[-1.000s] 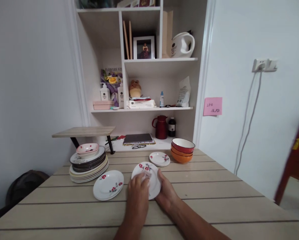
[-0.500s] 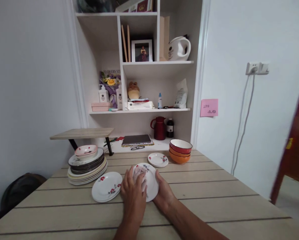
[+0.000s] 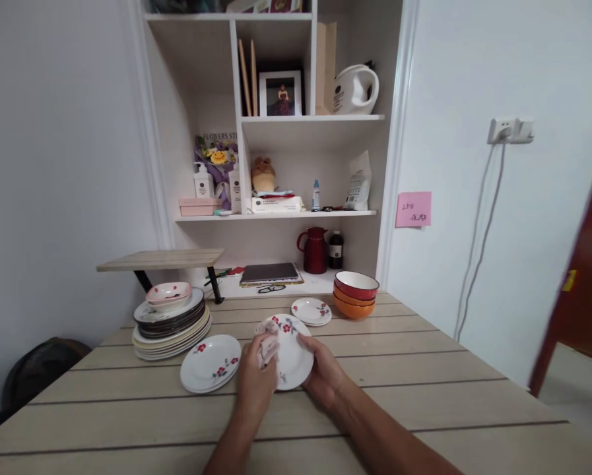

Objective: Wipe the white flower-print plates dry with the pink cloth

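A white plate with red flowers (image 3: 296, 356) is tilted toward me above the table, gripped at its right edge by my right hand (image 3: 326, 375), thumb on top. My left hand (image 3: 257, 373) is closed around a crumpled pale cloth (image 3: 268, 346) at the plate's left rim. Just left of that hand lies a small stack of matching flowered plates (image 3: 209, 363). Another small stack of flowered plates (image 3: 311, 310) rests farther back, beside the nested orange and red bowls (image 3: 355, 297).
At the left stands a tall pile of plates (image 3: 171, 330) topped by a pink-rimmed bowl (image 3: 169, 295). Behind it is a low wooden stand (image 3: 161, 260) on black legs. A laptop (image 3: 270, 272), glasses (image 3: 272, 289) and a red jug (image 3: 315, 251) sit on the bottom shelf.
My left hand with the cloth has moved from over the plate's face to its left rim. The plate has turned, so its red flowers now show at the top. The view has shifted slightly.
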The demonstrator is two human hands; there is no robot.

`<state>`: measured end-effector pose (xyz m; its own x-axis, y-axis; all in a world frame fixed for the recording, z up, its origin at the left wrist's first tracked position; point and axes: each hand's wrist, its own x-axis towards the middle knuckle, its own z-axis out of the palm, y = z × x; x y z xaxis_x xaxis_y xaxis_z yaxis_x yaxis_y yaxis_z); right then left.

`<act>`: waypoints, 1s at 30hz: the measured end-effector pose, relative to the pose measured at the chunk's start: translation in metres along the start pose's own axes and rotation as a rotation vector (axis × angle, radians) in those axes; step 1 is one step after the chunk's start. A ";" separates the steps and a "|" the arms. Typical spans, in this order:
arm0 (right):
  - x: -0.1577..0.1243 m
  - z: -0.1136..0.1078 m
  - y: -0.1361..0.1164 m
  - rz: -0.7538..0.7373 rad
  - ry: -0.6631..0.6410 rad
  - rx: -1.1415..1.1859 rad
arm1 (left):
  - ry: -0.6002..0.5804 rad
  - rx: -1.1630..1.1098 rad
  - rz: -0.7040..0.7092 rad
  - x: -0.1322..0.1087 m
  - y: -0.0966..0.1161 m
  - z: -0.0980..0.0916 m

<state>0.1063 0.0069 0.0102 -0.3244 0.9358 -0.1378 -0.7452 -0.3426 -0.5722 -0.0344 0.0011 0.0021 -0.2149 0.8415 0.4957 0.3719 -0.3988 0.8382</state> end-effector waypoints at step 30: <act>0.002 -0.009 -0.002 0.013 -0.058 0.054 | -0.485 0.537 0.729 -0.019 -0.012 0.025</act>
<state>0.1121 0.0106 0.0040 -0.3661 0.9255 -0.0973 -0.7703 -0.3601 -0.5263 -0.0120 -0.0003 -0.0234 0.5686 0.5644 0.5985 0.6468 -0.7563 0.0987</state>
